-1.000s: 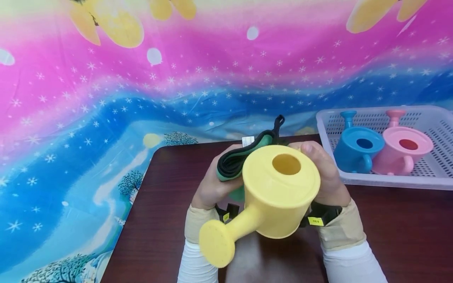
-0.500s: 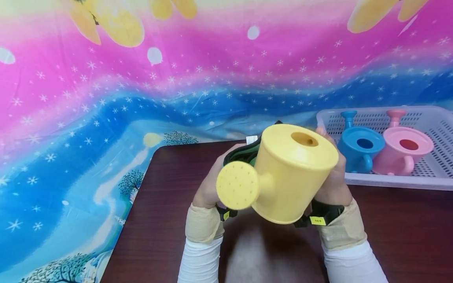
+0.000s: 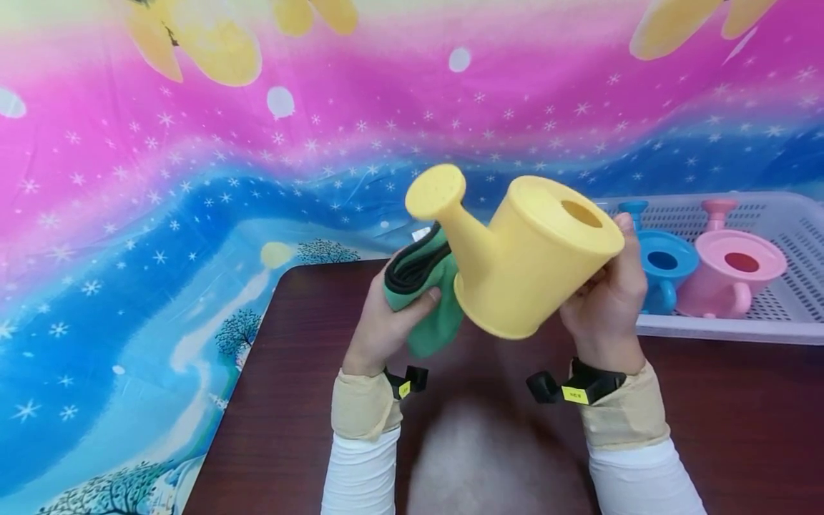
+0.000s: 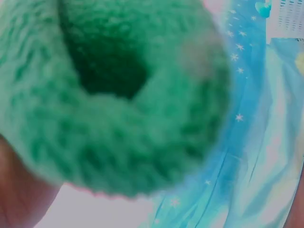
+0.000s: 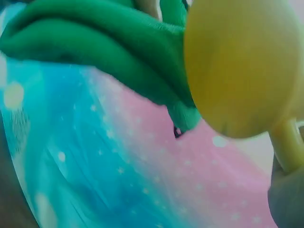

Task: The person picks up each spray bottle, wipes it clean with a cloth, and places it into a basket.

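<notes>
A yellow watering can (image 3: 521, 265) is held up over the table, tilted, its round sprinkler head pointing up and left. My right hand (image 3: 608, 307) grips it from the right side, thumb near the top rim. In the right wrist view fingers curl at the can's handle (image 5: 287, 145). My left hand (image 3: 380, 322) holds a folded green cloth (image 3: 438, 322) with black edging and a white tag, thumb across the fold. The cloth sits close to the can's left side, behind the spout. Fuzzy green pile of the cloth (image 4: 123, 152) fills much of the left wrist view.
A white perforated plastic basket (image 3: 721, 329) stands at the right on the dark wooden table (image 3: 277, 400). It holds a blue watering can (image 3: 666, 275) and a pink one (image 3: 727, 275). Behind hangs a printed pink and blue backdrop (image 3: 386, 121).
The yellow watering can has risen and turned, its sprinkler head swinging from lower left to upper left. My right hand has shifted up and right with it; the cloth now shows more fully.
</notes>
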`<action>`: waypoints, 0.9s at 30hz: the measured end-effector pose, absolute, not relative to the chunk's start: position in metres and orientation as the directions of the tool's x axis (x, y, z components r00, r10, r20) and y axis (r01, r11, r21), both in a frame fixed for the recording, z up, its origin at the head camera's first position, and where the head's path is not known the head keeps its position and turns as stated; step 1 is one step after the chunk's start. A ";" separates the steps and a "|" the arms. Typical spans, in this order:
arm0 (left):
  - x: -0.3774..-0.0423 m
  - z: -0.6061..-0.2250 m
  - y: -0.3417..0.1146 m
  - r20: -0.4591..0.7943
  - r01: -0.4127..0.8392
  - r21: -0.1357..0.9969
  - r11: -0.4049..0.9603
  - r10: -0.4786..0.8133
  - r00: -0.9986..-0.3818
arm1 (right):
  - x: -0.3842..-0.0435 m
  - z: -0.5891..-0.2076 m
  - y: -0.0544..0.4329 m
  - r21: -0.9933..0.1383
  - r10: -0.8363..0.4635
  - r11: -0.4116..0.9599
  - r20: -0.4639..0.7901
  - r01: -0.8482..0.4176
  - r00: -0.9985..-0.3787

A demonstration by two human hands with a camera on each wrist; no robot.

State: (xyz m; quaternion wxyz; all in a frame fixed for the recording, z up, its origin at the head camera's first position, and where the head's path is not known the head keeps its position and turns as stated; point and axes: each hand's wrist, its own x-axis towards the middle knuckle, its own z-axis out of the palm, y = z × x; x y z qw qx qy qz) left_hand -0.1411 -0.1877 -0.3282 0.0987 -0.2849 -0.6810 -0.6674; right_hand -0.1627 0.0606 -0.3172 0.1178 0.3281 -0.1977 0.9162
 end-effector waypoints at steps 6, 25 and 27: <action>-0.138 -0.329 -0.194 0.514 0.507 0.858 -0.085 0.184 -0.838 | -0.164 -0.317 0.065 -0.327 0.375 -0.661 0.636 -0.675 -0.675; -0.157 -0.343 -0.195 0.677 0.565 0.680 0.468 -0.105 -0.728 | -0.183 -0.315 0.150 -0.503 0.703 -0.407 0.361 -0.762 -0.613; -0.163 -0.349 -0.196 0.708 0.545 0.622 0.562 -0.107 -0.698 | -0.185 -0.314 0.176 -0.575 0.771 -0.345 0.276 -0.741 -0.574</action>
